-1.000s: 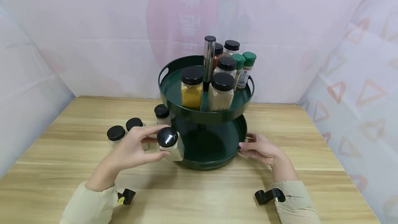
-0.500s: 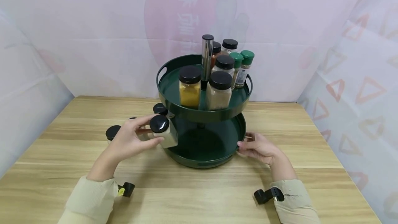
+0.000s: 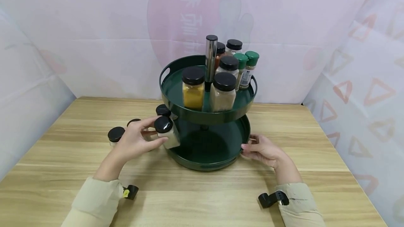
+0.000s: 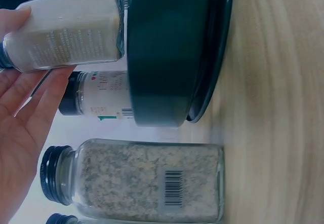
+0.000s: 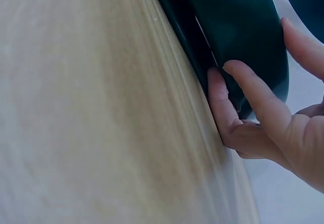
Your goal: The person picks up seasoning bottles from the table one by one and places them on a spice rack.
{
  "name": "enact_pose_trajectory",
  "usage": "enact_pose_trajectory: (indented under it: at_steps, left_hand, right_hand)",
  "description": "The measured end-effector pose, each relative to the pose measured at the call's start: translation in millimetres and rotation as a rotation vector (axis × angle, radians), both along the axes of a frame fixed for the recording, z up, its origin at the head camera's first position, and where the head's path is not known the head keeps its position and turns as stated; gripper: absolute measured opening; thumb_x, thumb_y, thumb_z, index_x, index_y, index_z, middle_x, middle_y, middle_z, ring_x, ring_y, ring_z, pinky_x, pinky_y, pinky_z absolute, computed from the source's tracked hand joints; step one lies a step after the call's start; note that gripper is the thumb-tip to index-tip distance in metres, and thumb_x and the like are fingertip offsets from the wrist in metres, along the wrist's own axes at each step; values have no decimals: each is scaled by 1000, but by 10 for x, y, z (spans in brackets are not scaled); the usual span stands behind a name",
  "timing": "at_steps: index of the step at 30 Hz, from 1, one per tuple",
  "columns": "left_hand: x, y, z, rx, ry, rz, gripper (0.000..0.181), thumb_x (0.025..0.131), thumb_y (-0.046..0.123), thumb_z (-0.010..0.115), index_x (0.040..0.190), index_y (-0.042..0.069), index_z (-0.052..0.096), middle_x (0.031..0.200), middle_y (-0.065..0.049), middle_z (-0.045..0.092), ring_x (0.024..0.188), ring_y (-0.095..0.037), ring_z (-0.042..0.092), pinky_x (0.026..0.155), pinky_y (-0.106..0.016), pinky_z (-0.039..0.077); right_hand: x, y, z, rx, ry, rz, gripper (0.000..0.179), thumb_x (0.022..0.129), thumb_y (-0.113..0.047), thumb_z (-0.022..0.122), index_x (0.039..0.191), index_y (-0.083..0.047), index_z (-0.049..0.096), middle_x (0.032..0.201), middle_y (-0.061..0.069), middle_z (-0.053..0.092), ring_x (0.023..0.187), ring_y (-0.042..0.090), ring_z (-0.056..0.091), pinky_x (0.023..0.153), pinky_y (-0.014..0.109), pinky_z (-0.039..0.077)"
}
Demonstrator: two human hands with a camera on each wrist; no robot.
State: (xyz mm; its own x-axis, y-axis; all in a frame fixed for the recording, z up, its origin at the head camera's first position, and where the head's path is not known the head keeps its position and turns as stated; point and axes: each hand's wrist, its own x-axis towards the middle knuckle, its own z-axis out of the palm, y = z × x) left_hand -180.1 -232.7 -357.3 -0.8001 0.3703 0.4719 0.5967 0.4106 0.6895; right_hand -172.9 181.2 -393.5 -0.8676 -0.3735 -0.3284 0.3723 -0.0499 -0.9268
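Note:
My left hand [image 3: 135, 137] holds a square glass jar [image 3: 168, 137] with a black lid and pale powder, its thumb on one side and fingers on the other. The jar hangs slightly tilted over the left rim of the lower tray [image 3: 205, 166] of a dark green two-tier rack. In the left wrist view, the base of the powder jar [image 4: 76, 36] is just above the tray's wall [image 4: 157, 57]. My right hand [image 3: 263, 150] grips the lower tray at its right; the right wrist view shows its fingers [image 5: 253, 89] on the outer wall [image 5: 243, 36] and below it.
Several jars stand on the upper tray [image 3: 176, 104], including a yellow powder jar [image 3: 193, 94] and green-capped bottles [image 3: 247, 71], beside a metal post [image 3: 211, 59]. Left of the rack, black-lidded jars [image 3: 116, 134] stand on the wooden table [image 3: 202, 199], partly hidden by my left hand.
My left hand has carried the powder jar away from me and slightly left, to over the lower tray's left rim. The right hand stays on the tray.

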Motion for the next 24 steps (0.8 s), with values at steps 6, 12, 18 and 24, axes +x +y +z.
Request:
enact_pose_trajectory:
  at_steps: [6,12,18,24]
  left_hand:
    - [-22,26,-27,20,-31,24,54,79,7,82,130,3,63,106,-9,73,97,5,65,83,-26,59]
    - [-36,71,-48,23,-97,67,54,82,11,81,131,5,62,102,-9,71,98,-11,69,84,-35,60]
    - [-65,106,-83,4,-150,93,54,83,15,81,132,5,61,100,-10,70,94,-23,70,86,-34,59]
    - [-78,153,-107,-27,-159,125,52,83,14,80,131,4,61,103,-13,71,98,-26,70,87,-37,59]
  right_hand:
    - [4,7,-4,-5,6,1,82,97,1,55,152,11,-5,122,15,43,92,10,66,88,26,58]
    - [-6,10,-37,70,48,53,88,93,1,64,152,11,0,129,19,45,102,12,60,90,23,56]
    - [-17,6,-47,121,84,117,95,90,-1,69,152,10,-1,150,32,26,115,18,51,94,21,53]
    - [-22,10,-40,121,84,119,94,90,0,68,153,9,-1,153,33,23,116,17,51,94,21,53]
